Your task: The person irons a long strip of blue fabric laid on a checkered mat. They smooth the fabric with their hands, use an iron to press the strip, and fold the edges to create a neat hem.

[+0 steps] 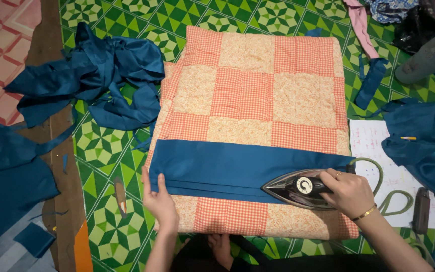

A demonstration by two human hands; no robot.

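Blue strip (217,168): a long band of blue cloth with folded pleats along its near edge, laid flat across the near part of the checked pad, running from 9 to 3 o'clock.
Right hand (349,194): closed round the handle of the iron, a ring and a gold bangle showing.
Iron (300,188): dark and shiny, flat on the strip's right end, nose pointing toward 9 o'clock.
Left hand (160,201): fingers spread flat, pinning the strip's left end and its pleats at the pad's edge; it grips nothing.
Step in hand: by the look of it, pressing the pleats, with the iron at the right end and most of the strip lying ahead of its nose.
Next move: would call for a slow, level run toward 9 o'clock, the pleats kept tight and the left fingers clear of the nose.
Cord (378,176): green, looping away at 3 o'clock over a white paper (378,151).
Checked pad (252,95): orange and cream quilted squares, lying on the green patterned floor (106,146).
Blue heap (96,75): loose cloth at 10 o'clock; more blue cloth (424,141) at 3 o'clock.
Containers: none in view.
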